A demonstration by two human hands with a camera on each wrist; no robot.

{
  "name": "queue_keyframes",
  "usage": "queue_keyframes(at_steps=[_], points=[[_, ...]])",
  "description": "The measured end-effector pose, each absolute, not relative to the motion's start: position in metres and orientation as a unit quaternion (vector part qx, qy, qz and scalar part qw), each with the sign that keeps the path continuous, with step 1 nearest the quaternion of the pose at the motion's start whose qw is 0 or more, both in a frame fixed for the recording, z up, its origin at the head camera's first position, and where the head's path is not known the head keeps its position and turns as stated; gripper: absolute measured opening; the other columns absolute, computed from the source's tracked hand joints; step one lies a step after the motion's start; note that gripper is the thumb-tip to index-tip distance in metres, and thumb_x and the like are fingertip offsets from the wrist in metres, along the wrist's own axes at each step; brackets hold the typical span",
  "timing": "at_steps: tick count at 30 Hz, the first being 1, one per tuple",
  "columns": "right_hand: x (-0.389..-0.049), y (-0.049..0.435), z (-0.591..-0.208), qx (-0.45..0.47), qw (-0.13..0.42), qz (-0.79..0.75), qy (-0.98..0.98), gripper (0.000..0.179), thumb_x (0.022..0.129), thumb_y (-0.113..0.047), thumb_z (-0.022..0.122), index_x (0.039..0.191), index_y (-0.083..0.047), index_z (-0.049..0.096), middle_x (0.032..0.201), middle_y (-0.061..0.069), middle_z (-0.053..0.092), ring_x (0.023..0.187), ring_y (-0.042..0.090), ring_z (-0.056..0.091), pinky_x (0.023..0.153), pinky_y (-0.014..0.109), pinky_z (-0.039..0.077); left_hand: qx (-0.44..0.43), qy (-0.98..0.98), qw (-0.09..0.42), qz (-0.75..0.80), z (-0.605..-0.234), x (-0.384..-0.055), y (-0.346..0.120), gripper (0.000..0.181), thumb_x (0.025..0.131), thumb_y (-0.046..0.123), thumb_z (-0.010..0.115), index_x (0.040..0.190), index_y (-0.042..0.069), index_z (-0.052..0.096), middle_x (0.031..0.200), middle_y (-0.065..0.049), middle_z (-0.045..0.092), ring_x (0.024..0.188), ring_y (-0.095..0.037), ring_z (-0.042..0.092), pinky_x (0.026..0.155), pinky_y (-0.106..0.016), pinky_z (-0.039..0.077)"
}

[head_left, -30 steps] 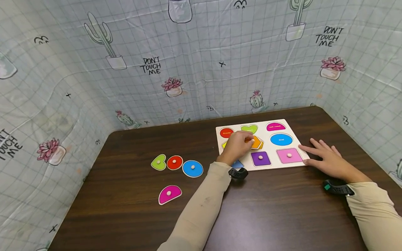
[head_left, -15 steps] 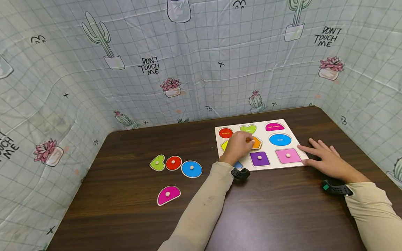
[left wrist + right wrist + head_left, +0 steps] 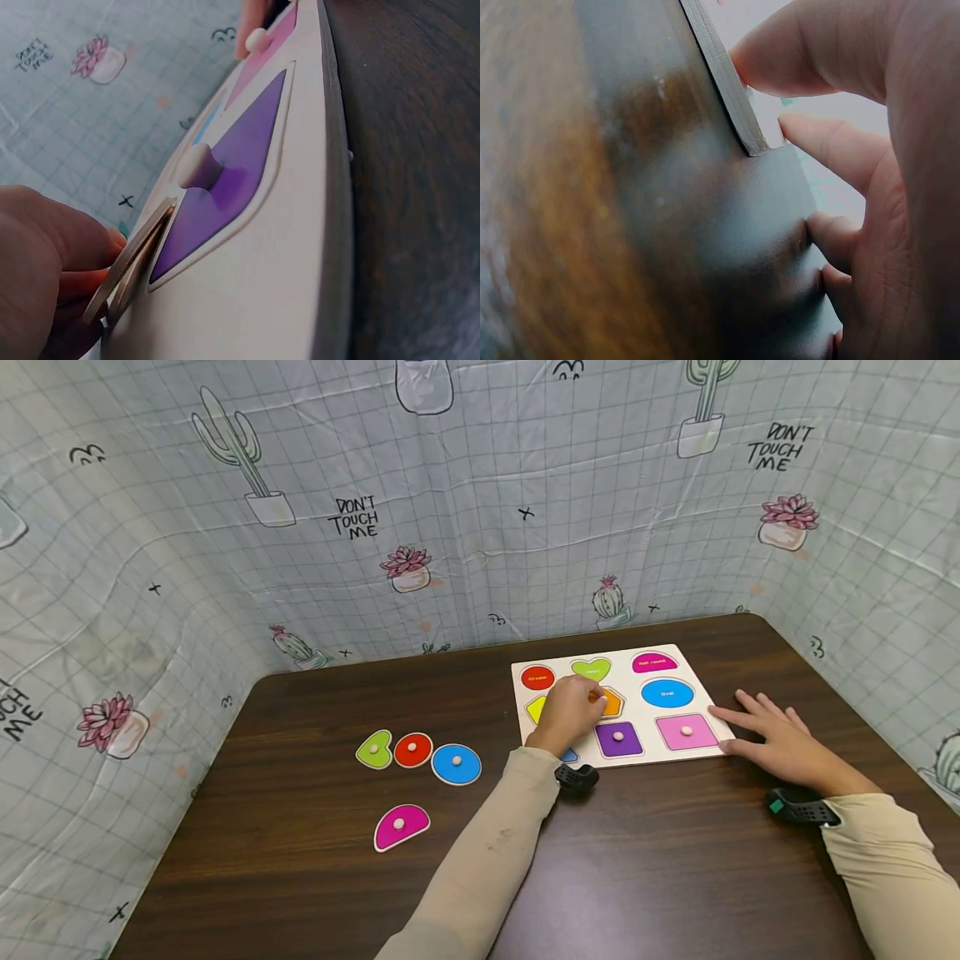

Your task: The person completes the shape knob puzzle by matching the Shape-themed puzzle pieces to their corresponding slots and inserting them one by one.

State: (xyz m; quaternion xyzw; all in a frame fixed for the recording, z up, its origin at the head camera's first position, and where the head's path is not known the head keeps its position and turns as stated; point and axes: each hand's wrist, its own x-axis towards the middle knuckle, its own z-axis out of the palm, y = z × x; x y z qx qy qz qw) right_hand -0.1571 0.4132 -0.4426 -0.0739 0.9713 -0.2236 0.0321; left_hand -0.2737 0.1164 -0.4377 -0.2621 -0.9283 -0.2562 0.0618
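Observation:
Over the middle row of a white shape puzzle board [image 3: 649, 745], my left hand [image 3: 568, 714] pinches an orange hexagon puzzle piece [image 3: 613, 703]. Its knob is hidden by the fingers. In the left wrist view, the hexagon's wooden edge stands tilted at the board surface beside the purple square piece [image 3: 240, 150]. My right hand [image 3: 787, 745] has its fingers spread, with the thumb and index fingertip at the board's right edge and the other fingers on the table. A pink rectangle piece [image 3: 686, 732] with a knob sits in the board near them.
Left of the board lie several loose knobbed pieces: a green heart [image 3: 374, 750], a red circle [image 3: 413, 749], a blue oval [image 3: 456, 764] and a magenta half round [image 3: 402, 827]. A patterned cloth [image 3: 465, 527] hangs behind the brown table [image 3: 637, 860].
The orange hexagon has shifted slightly and now lines up more closely with its printed spot. My left hand keeps its pinch; my right hand stays at the board's edge.

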Motion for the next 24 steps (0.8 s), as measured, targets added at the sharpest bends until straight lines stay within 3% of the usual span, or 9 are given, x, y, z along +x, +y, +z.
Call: queue_keyframes(at_steps=[17, 24], points=[[-0.1557, 0.4095, -0.4414, -0.069, 0.037, -0.23, 0.97, 0.066, 0.098, -0.039, 0.061, 0.15, -0.004, 0.042, 0.154, 0.04, 0.018, 0.142, 0.061, 0.001, 0.106, 0.077, -0.005, -0.272, -0.935, 0.073, -0.215, -0.4347, -0.273, 0.12, 0.016, 0.094, 0.022, 0.069, 0.102, 0.017, 0.081, 0.096, 0.006, 0.073, 0.093, -0.012, 0.061, 0.087, -0.021, 0.047], [-0.1565, 0.4123, -0.441, -0.069, 0.034, -0.228, 0.971, 0.065, 0.099, -0.039, 0.06, 0.151, -0.004, 0.042, 0.154, 0.04, 0.018, 0.143, 0.06, 0.001, 0.107, 0.076, -0.006, -0.294, -0.923, 0.034, -0.245, -0.4344, -0.2779, 0.1175, 0.02, 0.091, 0.023, 0.071, 0.108, 0.016, 0.08, 0.103, 0.004, 0.073, 0.099, -0.013, 0.06, 0.09, -0.021, 0.046]])
